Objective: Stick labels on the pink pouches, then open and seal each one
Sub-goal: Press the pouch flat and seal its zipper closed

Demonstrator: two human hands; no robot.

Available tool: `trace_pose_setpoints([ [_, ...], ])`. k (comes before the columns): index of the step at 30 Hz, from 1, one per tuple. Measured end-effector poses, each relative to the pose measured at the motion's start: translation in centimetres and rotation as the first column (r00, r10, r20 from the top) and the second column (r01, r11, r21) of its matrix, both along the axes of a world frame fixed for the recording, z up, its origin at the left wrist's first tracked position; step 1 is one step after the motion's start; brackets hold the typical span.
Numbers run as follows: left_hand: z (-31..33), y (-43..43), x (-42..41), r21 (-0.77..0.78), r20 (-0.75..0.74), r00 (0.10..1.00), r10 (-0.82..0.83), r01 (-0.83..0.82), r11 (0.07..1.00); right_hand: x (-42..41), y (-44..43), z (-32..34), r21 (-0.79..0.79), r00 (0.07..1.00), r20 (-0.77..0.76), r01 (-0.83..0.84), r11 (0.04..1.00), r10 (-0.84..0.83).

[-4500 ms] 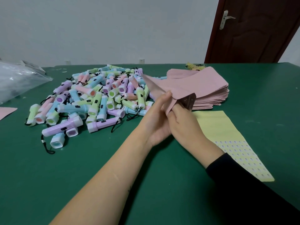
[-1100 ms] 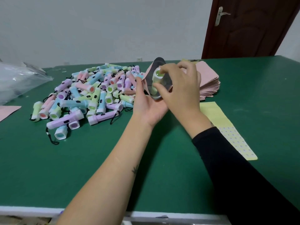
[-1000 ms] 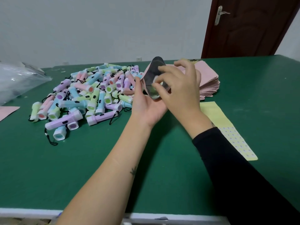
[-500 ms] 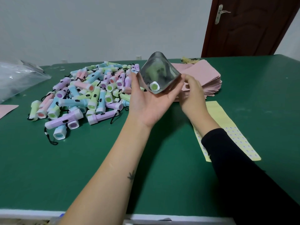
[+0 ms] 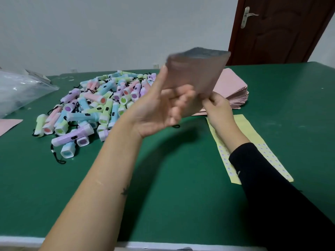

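While my left hand grips the motion-blurred pink pouch from below, my right hand pinches its lower right corner, pouch raised off the green table, in front of the pouch stack.

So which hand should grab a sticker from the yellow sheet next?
Right, probably. The yellow label sheet lies just below the right hand, under that forearm. The left hand is farther off, beside the flashlight pile, and grips the pouch, so it could hold it alone.
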State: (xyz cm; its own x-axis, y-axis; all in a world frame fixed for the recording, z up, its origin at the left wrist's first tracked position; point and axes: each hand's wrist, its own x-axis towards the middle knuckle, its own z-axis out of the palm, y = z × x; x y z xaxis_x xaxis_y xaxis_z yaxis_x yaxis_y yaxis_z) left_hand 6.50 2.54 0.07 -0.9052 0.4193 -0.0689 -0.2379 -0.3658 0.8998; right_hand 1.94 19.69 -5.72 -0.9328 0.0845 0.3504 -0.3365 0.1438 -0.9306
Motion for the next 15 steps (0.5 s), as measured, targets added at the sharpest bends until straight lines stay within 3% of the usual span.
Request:
trace_pose_setpoints([
  [3, -0.6, -2.0, -1.0, -0.064, -0.156, 0.926, 0.344, -0.357, 0.932, -0.2, 0.2, 0.0, -0.026, 0.999, 0.044, -0.014, 1.000, 0.015],
  [5, -1.8, -2.9, -2.2, -0.196, -0.307, 0.791, 0.530, -0.597, 0.778, -0.5, 0.4, -0.2, -0.039, 0.998, 0.056, -0.041, 0.998, 0.043],
  [6, -2.6, -3.2, -2.4, -0.264, -0.375, 0.748, 0.548, -0.653, 0.710, -0.5, 0.4, -0.3, -0.053, 0.997, 0.055, -0.059, 0.997, 0.062],
  [7, -3.3, -3.4, -2.7, -0.306, -0.372, 0.764, 0.527, -0.637, 0.707, -0.4, 0.2, -0.2, -0.053, 0.996, 0.065, -0.066, 0.996, 0.069],
  [10, -4.8, -3.3, -2.9, -0.358, -0.253, 0.894, 0.371, -0.442, 0.822, -0.2, 0.0, -0.2, -0.049, 0.993, 0.077, -0.084, 0.995, 0.088],
  [12, -5.4, -3.1, -2.9, -0.352, -0.246, 0.906, 0.344, -0.414, 0.839, -0.2, 0.1, -0.1, -0.086, 0.989, 0.092, -0.104, 0.991, 0.111],
  [15, -6.2, -2.9, -2.8, -0.325, -0.218, 0.899, 0.379, -0.434, 0.840, -0.1, 0.1, -0.2, -0.277, 0.951, 0.109, -0.252, 0.927, 0.291],
])
